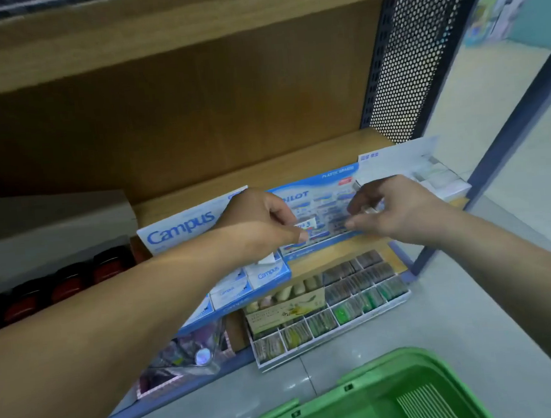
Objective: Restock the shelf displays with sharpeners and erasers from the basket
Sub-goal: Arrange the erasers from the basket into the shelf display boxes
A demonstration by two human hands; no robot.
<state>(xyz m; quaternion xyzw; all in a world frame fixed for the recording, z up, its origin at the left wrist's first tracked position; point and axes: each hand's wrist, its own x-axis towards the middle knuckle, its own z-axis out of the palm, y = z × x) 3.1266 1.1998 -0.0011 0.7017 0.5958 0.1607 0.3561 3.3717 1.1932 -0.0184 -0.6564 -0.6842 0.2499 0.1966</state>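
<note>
Both my hands reach over a blue Pilot eraser display box [320, 205] on the wooden shelf. My left hand [262, 223] has its fingers curled at the box's left side, thumb and fingertips pinching a small white eraser [303, 224]. At the box's right part, my right hand [396, 209] pinches a small clear-wrapped eraser [371, 209]. A white Campus eraser display box [183, 227] stands to the left, with white Campus erasers [266, 274] stacked in front. The green basket [381, 398] sits on the floor at the bottom right; what it holds is hidden.
A white compartment tray of small coloured items [351, 305] stands on the shelf below. Dark red-labelled jars [62, 285] line the left. A white box [436, 176] stands right of the Pilot box. A perforated metal side panel [420, 55] closes the shelf's right end.
</note>
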